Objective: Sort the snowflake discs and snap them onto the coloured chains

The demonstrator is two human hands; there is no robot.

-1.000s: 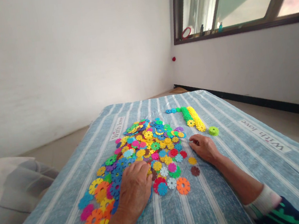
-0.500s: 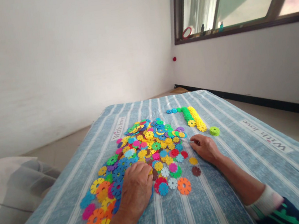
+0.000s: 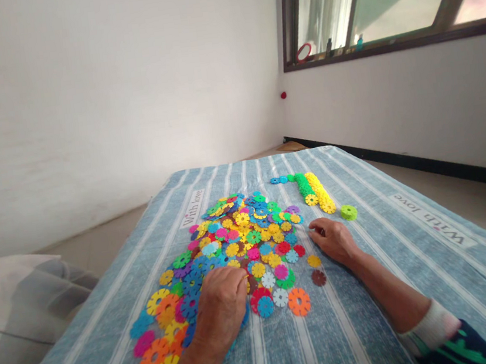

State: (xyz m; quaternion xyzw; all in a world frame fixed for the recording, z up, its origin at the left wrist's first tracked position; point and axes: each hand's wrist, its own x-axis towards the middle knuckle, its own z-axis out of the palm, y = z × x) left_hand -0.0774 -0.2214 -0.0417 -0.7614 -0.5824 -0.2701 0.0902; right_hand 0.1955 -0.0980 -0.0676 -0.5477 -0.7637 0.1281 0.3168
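My left hand (image 3: 223,302) is over the near part of a loose heap of colourful notched plastic discs (image 3: 232,235). Its thumb and fingers are pinched together, and a thin yellow edge of a disc (image 3: 247,275) shows at their tips. Most of that disc is hidden by the hand. My right hand (image 3: 333,240) rests on the cloth just right of the heap, fingers loosely curled and a little apart, with nothing visible in them. Closest to it are a yellow disc (image 3: 313,262), a brown disc (image 3: 319,278) and, further off, a short lime-green stack (image 3: 348,212).
A striped blue-grey cloth (image 3: 368,332) covers the table. Toward the far side lie a long green stack (image 3: 304,186) and a yellow stack (image 3: 319,193) of discs, with a few blue discs (image 3: 279,180) beside them. A person's light-clothed leg (image 3: 24,315) is at the left edge.
My left hand has turned and risen slightly, its fingers drawn closer together, and less of the yellow disc shows at its fingertips. My right hand stays in place.
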